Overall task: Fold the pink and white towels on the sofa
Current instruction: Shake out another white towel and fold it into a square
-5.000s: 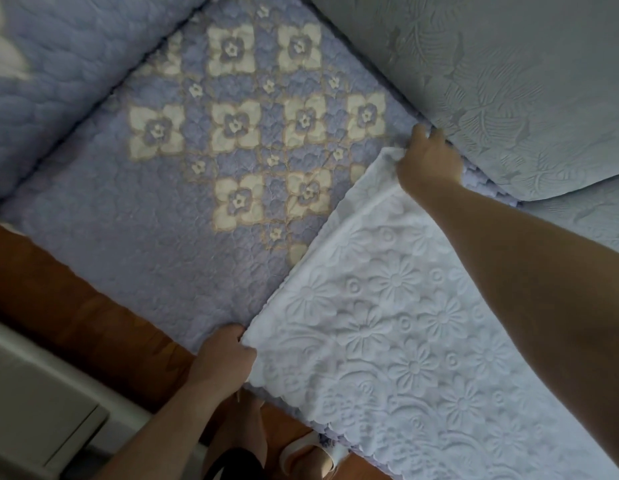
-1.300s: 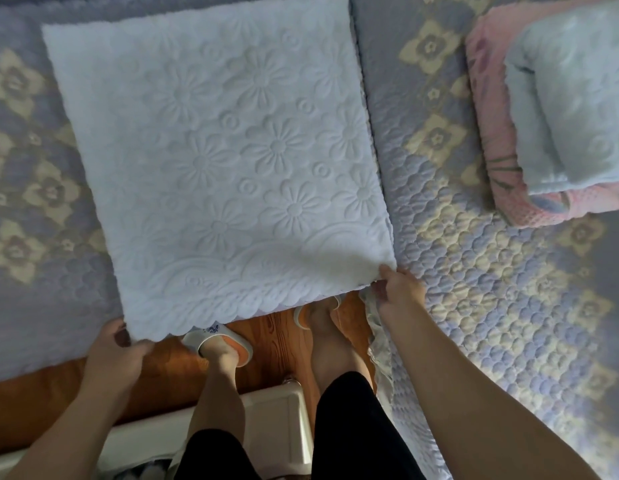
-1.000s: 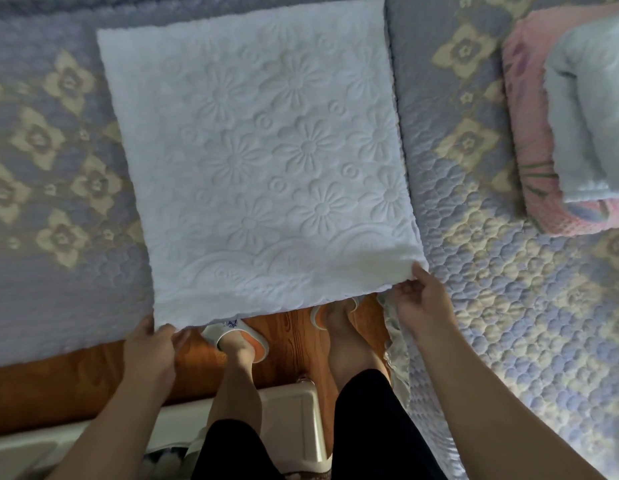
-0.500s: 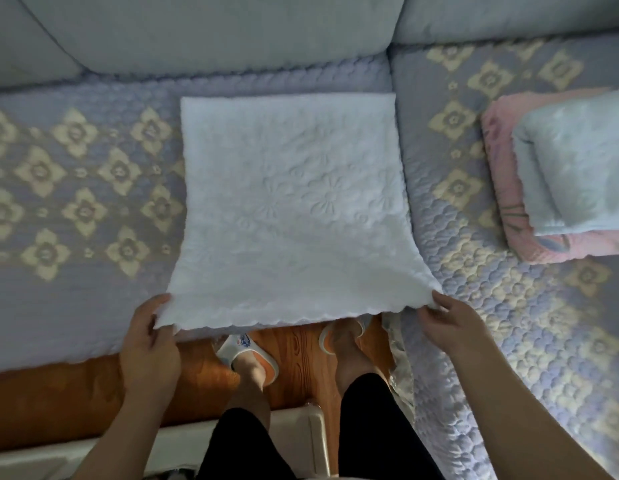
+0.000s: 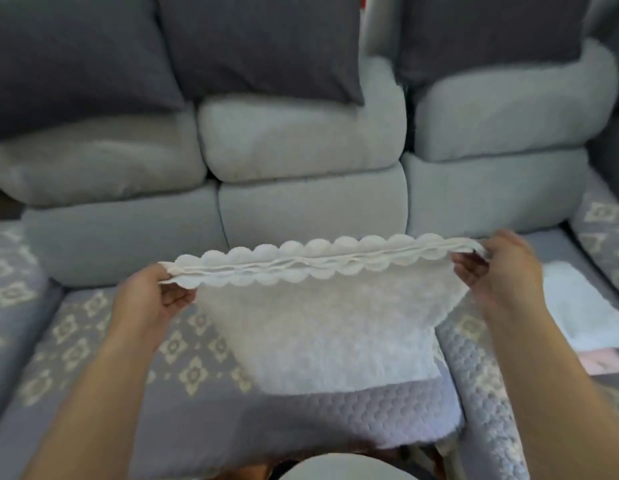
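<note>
Aloft, scalloped plush white towel (image 5: 322, 317), edge pinched taut between left hand (image 5: 152, 299) and right hand (image 5: 502, 271) over quilted sofa (image 5: 204, 410).

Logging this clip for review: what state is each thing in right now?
white towel: lifted by its scalloped edge, lower part on the sofa
left hand: pinching the towel's left corner
right hand: pinching the right corner
folded towels: stacked, white over pink
</note>
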Demonstrator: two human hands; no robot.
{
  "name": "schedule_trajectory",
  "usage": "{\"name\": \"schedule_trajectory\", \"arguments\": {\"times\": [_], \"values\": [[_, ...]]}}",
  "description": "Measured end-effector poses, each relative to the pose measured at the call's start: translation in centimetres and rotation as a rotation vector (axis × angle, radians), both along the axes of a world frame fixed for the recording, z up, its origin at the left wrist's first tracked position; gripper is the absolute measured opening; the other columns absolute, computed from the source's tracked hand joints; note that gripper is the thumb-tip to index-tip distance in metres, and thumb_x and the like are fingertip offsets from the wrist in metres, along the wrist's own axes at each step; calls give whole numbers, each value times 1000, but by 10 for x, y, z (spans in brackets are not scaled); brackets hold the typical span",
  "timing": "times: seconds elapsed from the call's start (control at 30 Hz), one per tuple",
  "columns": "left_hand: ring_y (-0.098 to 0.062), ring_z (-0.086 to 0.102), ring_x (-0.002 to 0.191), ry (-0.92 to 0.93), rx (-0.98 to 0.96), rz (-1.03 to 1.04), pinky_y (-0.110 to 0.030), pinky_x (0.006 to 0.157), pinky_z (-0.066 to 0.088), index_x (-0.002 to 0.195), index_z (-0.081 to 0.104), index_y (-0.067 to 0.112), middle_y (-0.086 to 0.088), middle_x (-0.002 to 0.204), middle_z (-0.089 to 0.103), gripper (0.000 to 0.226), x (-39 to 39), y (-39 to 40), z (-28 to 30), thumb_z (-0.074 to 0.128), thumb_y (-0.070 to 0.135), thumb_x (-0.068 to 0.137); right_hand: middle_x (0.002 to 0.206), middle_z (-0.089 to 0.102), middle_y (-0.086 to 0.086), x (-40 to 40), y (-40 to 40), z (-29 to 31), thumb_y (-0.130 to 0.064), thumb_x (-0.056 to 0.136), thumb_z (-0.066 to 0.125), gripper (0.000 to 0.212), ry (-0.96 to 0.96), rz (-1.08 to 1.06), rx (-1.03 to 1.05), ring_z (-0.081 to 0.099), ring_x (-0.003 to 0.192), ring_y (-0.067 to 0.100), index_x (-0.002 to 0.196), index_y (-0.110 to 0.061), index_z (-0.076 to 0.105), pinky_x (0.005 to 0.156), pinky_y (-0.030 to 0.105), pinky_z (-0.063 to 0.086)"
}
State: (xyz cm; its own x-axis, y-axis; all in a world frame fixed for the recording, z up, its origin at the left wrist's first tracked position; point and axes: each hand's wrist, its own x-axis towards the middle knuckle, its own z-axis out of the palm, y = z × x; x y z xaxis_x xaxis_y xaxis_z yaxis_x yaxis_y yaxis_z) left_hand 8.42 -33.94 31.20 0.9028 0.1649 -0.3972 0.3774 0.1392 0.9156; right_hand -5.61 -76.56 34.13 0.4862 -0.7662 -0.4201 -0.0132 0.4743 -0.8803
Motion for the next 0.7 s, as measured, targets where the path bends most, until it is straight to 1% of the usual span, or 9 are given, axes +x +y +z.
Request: {"name": "schedule_trajectory", "arguments": {"times": [0.07, 0.13, 0.17, 0.27, 0.4, 0.5, 0.57, 0.63, 0.7], "values": [[-25, 72, 57, 43, -41, 29, -31, 58, 59, 82, 56, 7, -10, 65, 73, 25, 17, 29, 25, 38, 22, 89, 57, 65, 6, 33, 22, 14, -5, 93, 40, 26, 28, 53, -18, 65, 43, 16, 108, -23, 50, 43, 23, 53], [-31, 72, 75, 138, -51, 34, -40, 74, 56, 91, 58, 6, -15, 79, 75, 38, 34, 55, 39, 38, 38, 95, 74, 66, 12, 68, 46, 22, -7, 97, 39, 16, 120, 186, 3, 66, 45, 17, 95, -13, 52, 46, 24, 55], [-31, 69, 82, 188, -48, 18, -42, 82, 53, 97, 59, 6, -15, 88, 74, 41, 41, 66, 43, 39, 42, 99, 82, 66, 14, 83, 56, 24, -7, 100, 40, 18, 169, 255, 3, 67, 49, 19, 89, -12, 53, 51, 28, 55], [-22, 65, 83, 216, 4, -42, -40, 93, 50, 99, 62, 10, -9, 97, 67, 24, 53, 89, 57, 47, 28, 101, 88, 63, 16, 117, 79, 26, -7, 101, 47, 19, 185, 374, -33, 65, 58, 21, 88, -13, 58, 62, 32, 54], [-17, 61, 79, 106, -93, 44, -32, 77, 53, 79, 52, 13, -7, 86, 61, 24, 58, 101, 82, 49, 16, 102, 86, 64, 14, 129, 87, 54, -3, 93, 51, 21, 21, 298, -102, 65, 66, 20, 82, -11, 67, 60, 27, 58], [-11, 59, 73, 15, -152, 23, -27, 73, 52, 88, 58, 15, -2, 85, 62, 17, 27, 108, 92, 52, 17, 104, 79, 67, 9, 99, 86, 69, -2, 86, 52, 23, -104, 242, -147, 69, 69, 17, 75, -13, 70, 62, 25, 59], [-8, 59, 61, 2, -152, 14, -23, 63, 55, 87, 58, 18, -1, 75, 61, 18, -6, 110, 84, 53, 7, 101, 70, 69, 2, 64, 83, 62, -1, 84, 53, 31, -116, 234, -193, 70, 67, 12, 66, -17, 73, 62, 23, 59], [-12, 59, 58, 42, -134, 16, -24, 54, 55, 98, 61, 21, -2, 74, 66, 22, -43, 109, 59, 55, 0, 97, 66, 69, -8, 27, 76, 39, 2, 86, 51, 42, -97, 235, -235, 69, 66, 5, 59, -21, 73, 60, 20, 57], [-15, 56, 59, 150, -89, -54, -27, 54, 51, 106, 66, 22, -4, 76, 65, 27, -81, 98, 21, 55, -1, 96, 68, 68, -16, -10, 67, 4, 3, 87, 51, 44, -29, 241, -279, 67, 68, 2, 60, -24, 73, 58, 15, 55]]}}
